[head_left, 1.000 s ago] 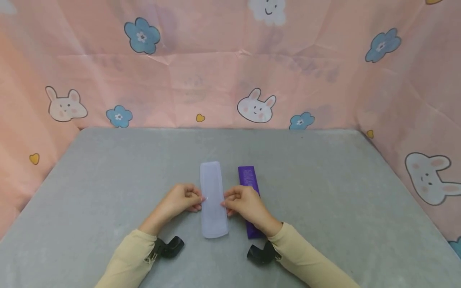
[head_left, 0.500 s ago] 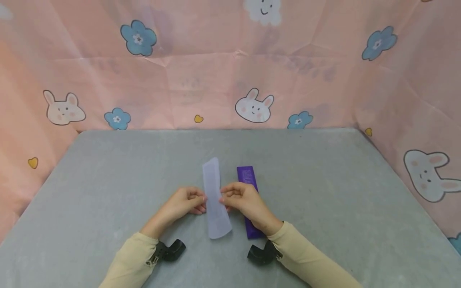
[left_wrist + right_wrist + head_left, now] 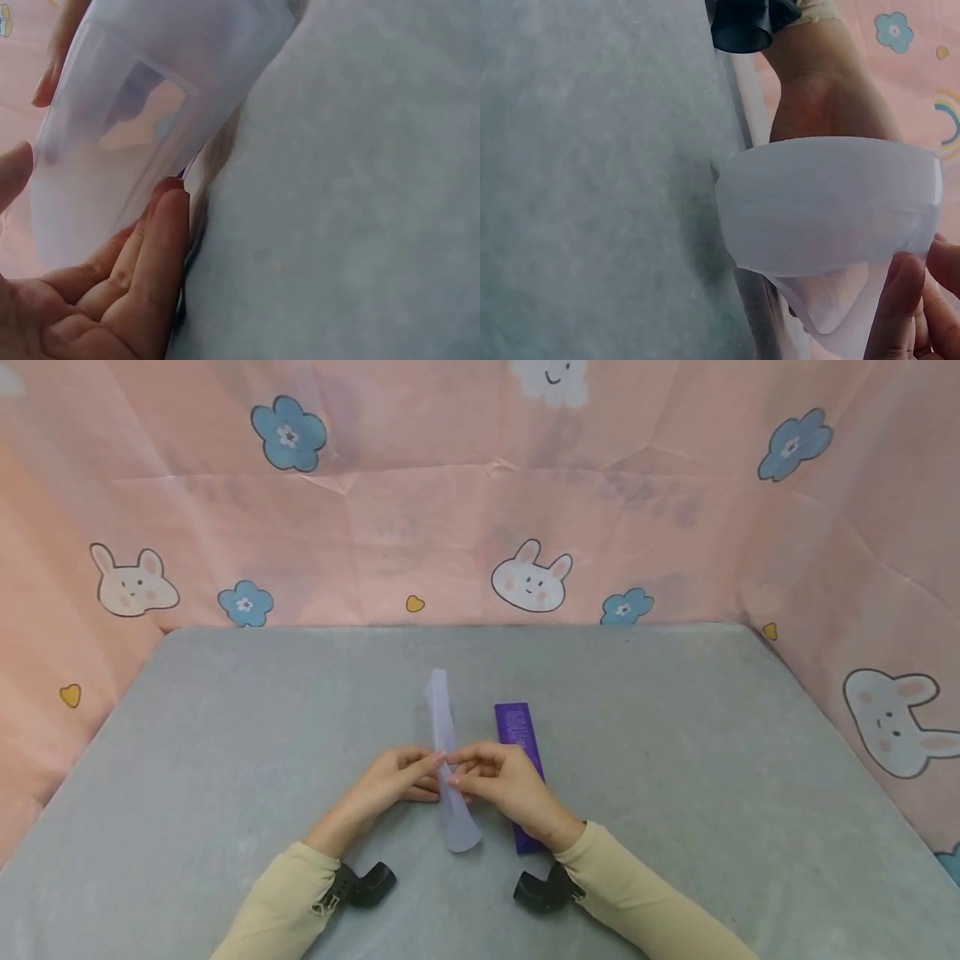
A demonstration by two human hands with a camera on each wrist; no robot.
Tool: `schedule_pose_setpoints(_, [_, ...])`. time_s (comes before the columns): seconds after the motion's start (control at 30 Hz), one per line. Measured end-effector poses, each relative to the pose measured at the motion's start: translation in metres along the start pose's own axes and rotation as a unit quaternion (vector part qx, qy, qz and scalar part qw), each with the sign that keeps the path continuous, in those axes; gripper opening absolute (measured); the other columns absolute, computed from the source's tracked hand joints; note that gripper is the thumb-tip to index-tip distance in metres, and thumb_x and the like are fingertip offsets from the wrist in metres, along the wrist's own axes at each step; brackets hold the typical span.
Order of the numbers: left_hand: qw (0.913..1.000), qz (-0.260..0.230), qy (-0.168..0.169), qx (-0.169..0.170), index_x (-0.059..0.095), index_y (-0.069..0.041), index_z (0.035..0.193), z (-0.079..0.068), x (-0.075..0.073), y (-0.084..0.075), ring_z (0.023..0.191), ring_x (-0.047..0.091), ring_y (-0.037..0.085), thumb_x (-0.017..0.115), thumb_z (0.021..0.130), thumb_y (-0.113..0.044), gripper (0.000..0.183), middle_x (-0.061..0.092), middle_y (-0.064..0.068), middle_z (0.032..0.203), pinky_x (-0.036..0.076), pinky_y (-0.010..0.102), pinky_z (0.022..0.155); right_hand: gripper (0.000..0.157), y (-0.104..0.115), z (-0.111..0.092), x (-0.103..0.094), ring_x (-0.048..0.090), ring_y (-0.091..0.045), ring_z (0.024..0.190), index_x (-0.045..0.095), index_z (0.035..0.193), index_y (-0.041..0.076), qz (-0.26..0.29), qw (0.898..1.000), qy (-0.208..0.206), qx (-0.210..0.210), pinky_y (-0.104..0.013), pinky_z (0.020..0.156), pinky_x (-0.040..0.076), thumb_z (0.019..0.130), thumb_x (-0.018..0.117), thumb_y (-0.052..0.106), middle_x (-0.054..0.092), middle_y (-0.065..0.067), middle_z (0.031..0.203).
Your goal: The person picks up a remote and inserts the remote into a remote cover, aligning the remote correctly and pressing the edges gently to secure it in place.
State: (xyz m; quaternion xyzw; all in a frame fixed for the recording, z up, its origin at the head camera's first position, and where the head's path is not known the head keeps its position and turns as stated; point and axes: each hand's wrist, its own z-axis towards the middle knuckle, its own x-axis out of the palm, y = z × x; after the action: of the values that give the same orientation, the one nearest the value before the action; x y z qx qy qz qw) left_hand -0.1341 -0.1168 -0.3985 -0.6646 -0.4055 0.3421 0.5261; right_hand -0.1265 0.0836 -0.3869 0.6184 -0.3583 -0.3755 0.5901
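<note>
While a long, narrow, translucent whitish plastic piece [image 3: 442,722] is held over the flat grey worktop [image 3: 675,752], it is pinched near mid-length by the grip of the left hand [image 3: 392,782] and of the right hand [image 3: 517,787]. A purple rectangular packet [image 3: 517,725], partly hidden by the right hand, is seen lying beside it.

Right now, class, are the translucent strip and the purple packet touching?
Apart: the head view shows grey tabletop between translucent strip and purple packet.
</note>
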Motion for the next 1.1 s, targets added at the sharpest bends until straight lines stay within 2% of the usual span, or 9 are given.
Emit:
schedule_pose_setpoints(0.2, [0.9998, -0.006, 0.007, 0.015, 0.05, 0.018, 0.12, -0.002, 0.001, 0.001, 0.095, 0.065, 0.024, 0.05, 0.1, -0.022, 0.045, 0.063, 0.024, 0.11, 0.055, 0.037, 0.083, 0.025, -0.002, 0.0, 0.002, 0.062, -0.011, 0.069, 0.062, 0.109, -0.011, 0.003, 1.0, 0.005, -0.01, -0.025, 0.064, 0.055, 0.086, 0.066, -0.002, 0.067, -0.009, 0.082])
schedule_pose_setpoints(0.3, [0.9998, 0.013, -0.01, 0.012, 0.053, 0.016, 0.119, -0.004, 0.001, -0.001, 0.097, 0.063, 0.023, 0.052, 0.098, -0.025, 0.046, 0.063, 0.023, 0.113, 0.053, 0.034, 0.085, 0.026, -0.002, -0.001, 0.004, 0.061, -0.01, 0.069, 0.062, 0.109, -0.012, 0.003, 1.0, 0.007, -0.011, -0.024, 0.064, 0.054, 0.085, 0.067, -0.003, 0.066, -0.008, 0.081])
schedule_pose_setpoints(0.47, [0.9981, 0.038, -0.045, 0.017, 0.059, 0.012, 0.113, -0.006, 0.002, -0.003, 0.09, 0.062, 0.015, 0.056, 0.096, -0.022, 0.039, 0.067, 0.015, 0.103, 0.05, 0.029, 0.081, 0.025, -0.001, -0.002, 0.004, 0.061, -0.011, 0.067, 0.063, 0.107, -0.012, -0.006, 1.0, -0.004, -0.012, -0.027, 0.063, 0.055, 0.084, 0.067, -0.004, 0.067, -0.01, 0.079])
schedule_pose_setpoints(0.67, [0.9974, 0.041, -0.047, 0.037, 0.057, 0.017, 0.109, -0.005, 0.0, -0.002, 0.079, 0.062, 0.011, 0.056, 0.093, -0.011, 0.032, 0.068, 0.015, 0.093, 0.052, 0.028, 0.076, 0.022, 0.0, 0.0, 0.001, 0.061, -0.01, 0.065, 0.063, 0.104, -0.014, 0.0, 0.999, -0.035, 0.0, -0.026, 0.062, 0.055, 0.084, 0.067, -0.005, 0.067, -0.009, 0.078])
schedule_pose_setpoints(0.83, [0.9978, 0.028, -0.046, 0.037, 0.056, 0.018, 0.109, -0.004, 0.0, -0.002, 0.078, 0.064, 0.012, 0.057, 0.092, -0.008, 0.031, 0.068, 0.018, 0.094, 0.054, 0.03, 0.076, 0.024, 0.0, 0.001, -0.004, 0.061, -0.01, 0.064, 0.062, 0.104, -0.016, 0.002, 0.998, -0.057, 0.009, -0.025, 0.061, 0.054, 0.084, 0.067, -0.004, 0.067, -0.009, 0.078])
schedule_pose_setpoints(1.1, [0.9967, 0.029, -0.073, 0.022, 0.058, 0.017, 0.107, -0.005, 0.001, -0.005, 0.085, 0.065, 0.021, 0.059, 0.091, -0.007, 0.029, 0.067, 0.018, 0.098, 0.054, 0.032, 0.078, 0.024, 0.002, 0.004, -0.01, 0.061, -0.011, 0.064, 0.062, 0.104, -0.017, 0.007, 0.997, -0.072, 0.022, -0.027, 0.062, 0.055, 0.085, 0.066, -0.003, 0.066, -0.007, 0.077])
